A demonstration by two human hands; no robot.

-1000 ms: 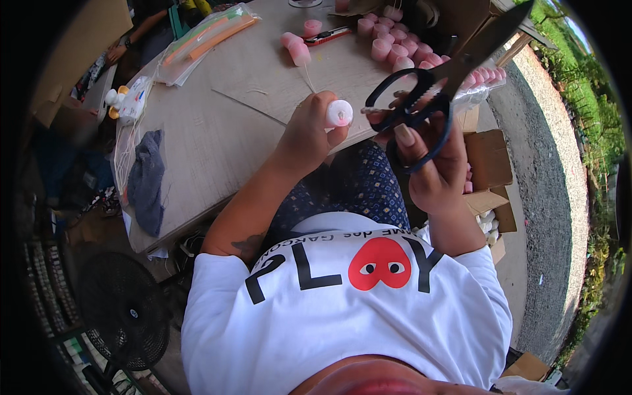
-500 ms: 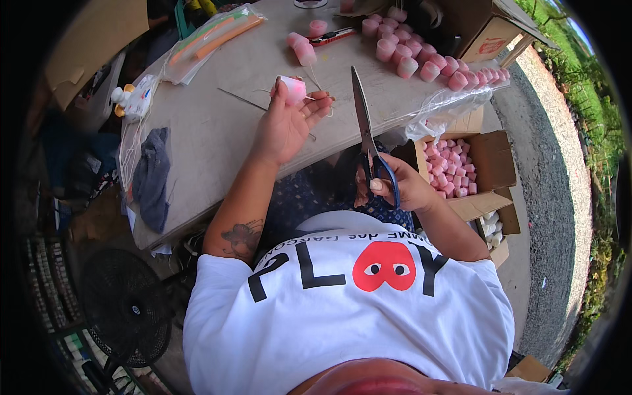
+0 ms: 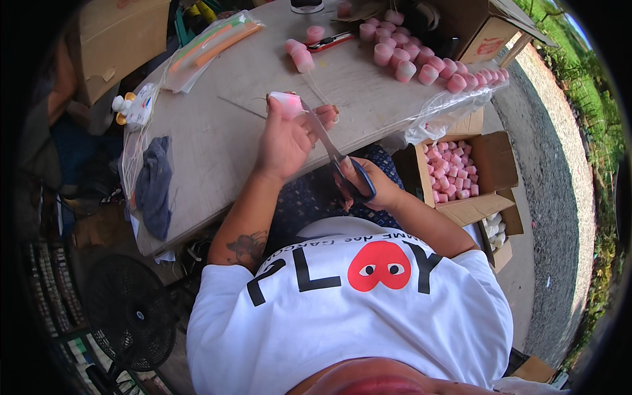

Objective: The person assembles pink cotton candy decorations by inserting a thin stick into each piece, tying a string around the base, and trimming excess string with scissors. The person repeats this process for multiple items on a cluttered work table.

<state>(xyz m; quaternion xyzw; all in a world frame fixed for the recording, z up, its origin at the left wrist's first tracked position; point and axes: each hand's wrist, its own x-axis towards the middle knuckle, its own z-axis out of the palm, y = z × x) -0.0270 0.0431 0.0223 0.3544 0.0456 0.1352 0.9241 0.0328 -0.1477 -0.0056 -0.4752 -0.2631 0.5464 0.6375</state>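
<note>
Now the scissors (image 3: 332,155), held upright half a second ago, are tilted by the closed right hand (image 3: 368,187) toward the pink cup (image 3: 286,103), which is gripped by the left hand (image 3: 286,135) above the table's (image 3: 217,151) near edge; a cut seems imminent.

A cloth (image 3: 155,184) lies at the table's (image 3: 217,145) left edge, a bag (image 3: 210,46) at its far left corner, and cups (image 3: 421,59) along its far right. A box (image 3: 490,164) stands beside the table's right edge, holding more cups (image 3: 451,174).
</note>
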